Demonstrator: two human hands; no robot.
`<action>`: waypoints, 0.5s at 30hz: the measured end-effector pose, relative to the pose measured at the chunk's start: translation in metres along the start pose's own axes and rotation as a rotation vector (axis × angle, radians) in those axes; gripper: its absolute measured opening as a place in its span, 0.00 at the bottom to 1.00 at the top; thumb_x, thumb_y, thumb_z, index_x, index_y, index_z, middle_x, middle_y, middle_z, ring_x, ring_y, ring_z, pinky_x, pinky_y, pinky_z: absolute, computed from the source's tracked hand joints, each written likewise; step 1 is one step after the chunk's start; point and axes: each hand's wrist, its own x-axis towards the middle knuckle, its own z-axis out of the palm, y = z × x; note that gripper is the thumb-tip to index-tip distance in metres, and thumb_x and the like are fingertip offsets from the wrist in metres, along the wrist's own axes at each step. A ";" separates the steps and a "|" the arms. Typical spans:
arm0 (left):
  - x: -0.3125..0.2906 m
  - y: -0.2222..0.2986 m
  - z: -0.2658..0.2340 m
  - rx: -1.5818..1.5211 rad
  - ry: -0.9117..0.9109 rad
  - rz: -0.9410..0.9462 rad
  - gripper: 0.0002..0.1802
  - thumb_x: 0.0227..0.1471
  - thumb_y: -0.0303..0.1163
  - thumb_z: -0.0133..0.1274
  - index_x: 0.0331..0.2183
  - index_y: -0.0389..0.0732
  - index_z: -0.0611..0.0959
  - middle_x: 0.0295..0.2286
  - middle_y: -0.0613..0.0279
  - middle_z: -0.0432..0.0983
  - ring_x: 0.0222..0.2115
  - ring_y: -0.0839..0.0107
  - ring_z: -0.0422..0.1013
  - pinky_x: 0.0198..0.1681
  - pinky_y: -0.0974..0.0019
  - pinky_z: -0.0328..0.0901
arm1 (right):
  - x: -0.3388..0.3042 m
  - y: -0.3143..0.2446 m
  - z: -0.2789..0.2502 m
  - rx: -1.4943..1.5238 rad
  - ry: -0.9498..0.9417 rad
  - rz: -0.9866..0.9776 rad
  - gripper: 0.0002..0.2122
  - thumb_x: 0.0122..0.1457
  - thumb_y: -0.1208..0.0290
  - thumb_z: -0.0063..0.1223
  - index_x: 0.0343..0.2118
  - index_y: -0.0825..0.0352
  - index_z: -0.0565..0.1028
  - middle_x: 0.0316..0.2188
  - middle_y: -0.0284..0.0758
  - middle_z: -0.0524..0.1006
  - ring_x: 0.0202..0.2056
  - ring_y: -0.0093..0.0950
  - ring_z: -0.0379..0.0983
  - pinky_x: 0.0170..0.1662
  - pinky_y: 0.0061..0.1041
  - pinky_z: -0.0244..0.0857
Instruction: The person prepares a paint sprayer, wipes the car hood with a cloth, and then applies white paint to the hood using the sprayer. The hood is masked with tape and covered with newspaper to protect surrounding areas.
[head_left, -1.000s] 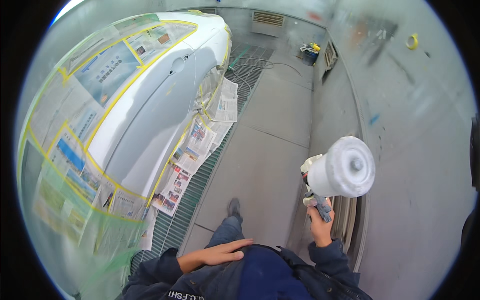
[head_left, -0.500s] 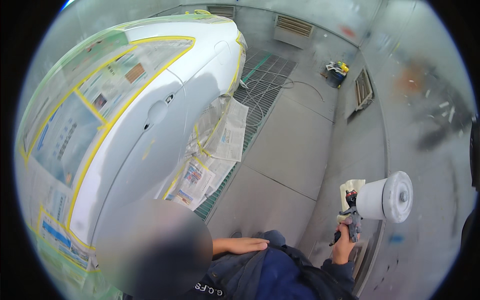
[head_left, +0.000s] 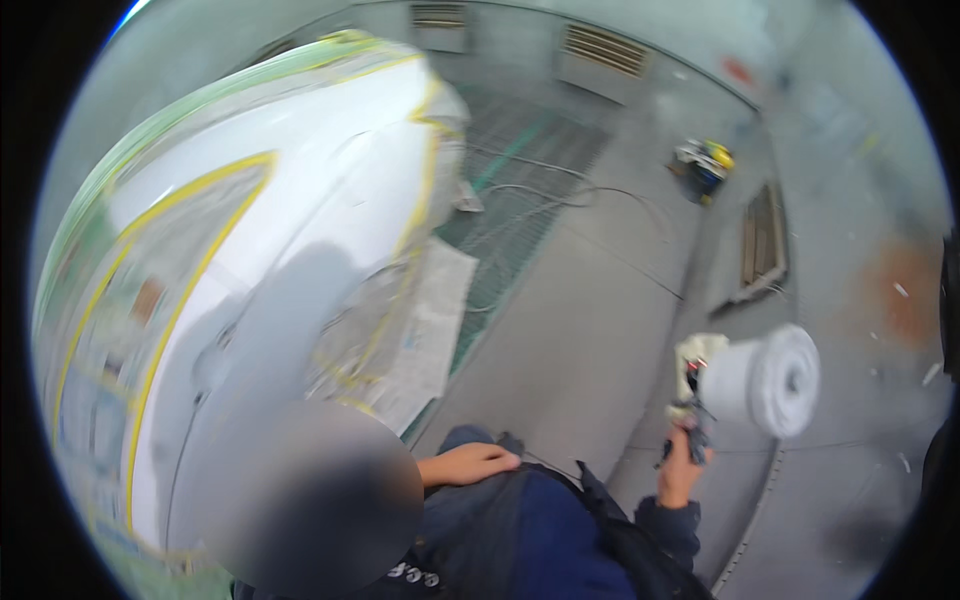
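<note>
My right hand (head_left: 680,472) is wrapped round the grip of a spray gun (head_left: 694,415), whose large white paint cup (head_left: 735,385) points to the right. A cream-coloured cloth or paper piece (head_left: 692,352) sits against the gun's far side. My left hand (head_left: 472,464) lies flat on my dark clothing, fingers stretched out and holding nothing. To the left stands a car body (head_left: 285,245), white with a grey area along its side. Its windows are covered with masking paper (head_left: 100,380) edged in yellow tape (head_left: 168,375).
Newspaper sheets (head_left: 440,300) hang along the car's lower side. A floor grate (head_left: 500,230) runs beside it, with a thin hose (head_left: 560,200) looping across. Farther off is a dark bucket (head_left: 695,180) with yellow items. Wall vents (head_left: 763,240) line the booth. A blurred disc hides the lower left.
My view has swung and moved forward along the car, blurring it. More of its front end shows now. Both hands keep their hold and pose.
</note>
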 end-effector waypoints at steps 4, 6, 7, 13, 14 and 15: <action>0.097 0.024 -0.052 -0.152 0.395 0.085 0.20 0.63 0.44 0.52 0.37 0.37 0.87 0.31 0.57 0.84 0.34 0.70 0.77 0.41 0.65 0.69 | 0.144 -0.003 0.061 0.046 -0.043 -0.010 0.07 0.62 0.78 0.53 0.42 0.67 0.73 0.28 0.24 0.70 0.29 0.13 0.63 0.32 0.17 0.58; 0.167 0.026 -0.086 -0.189 0.513 0.085 0.18 0.63 0.41 0.52 0.32 0.35 0.85 0.26 0.61 0.81 0.29 0.74 0.73 0.35 0.67 0.67 | 0.211 0.010 0.074 0.110 -0.008 0.033 0.08 0.62 0.77 0.53 0.43 0.68 0.73 0.28 0.24 0.70 0.29 0.13 0.63 0.32 0.17 0.58; 0.205 0.030 -0.107 -0.217 0.556 0.077 0.17 0.62 0.39 0.53 0.29 0.35 0.84 0.24 0.62 0.80 0.26 0.76 0.71 0.33 0.69 0.66 | 0.246 0.020 0.077 0.095 0.010 0.030 0.08 0.62 0.77 0.53 0.44 0.68 0.73 0.28 0.24 0.70 0.29 0.13 0.63 0.33 0.17 0.58; 0.411 0.095 -0.255 -0.109 0.655 0.108 0.26 0.63 0.39 0.52 0.18 0.32 0.70 0.13 0.61 0.64 0.18 0.77 0.57 0.22 0.62 0.54 | 0.435 0.058 0.114 -0.038 0.187 0.022 0.05 0.58 0.79 0.54 0.37 0.67 0.74 0.31 0.29 0.74 0.30 0.20 0.69 0.36 0.22 0.65; 0.442 0.118 -0.275 -0.103 0.658 0.143 0.26 0.63 0.39 0.52 0.18 0.32 0.69 0.12 0.60 0.62 0.18 0.76 0.55 0.21 0.61 0.53 | 0.467 0.059 0.119 -0.022 0.200 0.028 0.05 0.58 0.79 0.54 0.37 0.67 0.74 0.32 0.29 0.74 0.30 0.20 0.69 0.36 0.22 0.65; 0.477 0.145 -0.295 -0.028 0.633 0.191 0.26 0.63 0.39 0.52 0.18 0.32 0.69 0.12 0.59 0.62 0.17 0.75 0.55 0.21 0.61 0.53 | 0.498 0.061 0.121 -0.006 0.210 0.032 0.05 0.58 0.79 0.54 0.37 0.67 0.74 0.32 0.29 0.74 0.30 0.20 0.69 0.36 0.22 0.65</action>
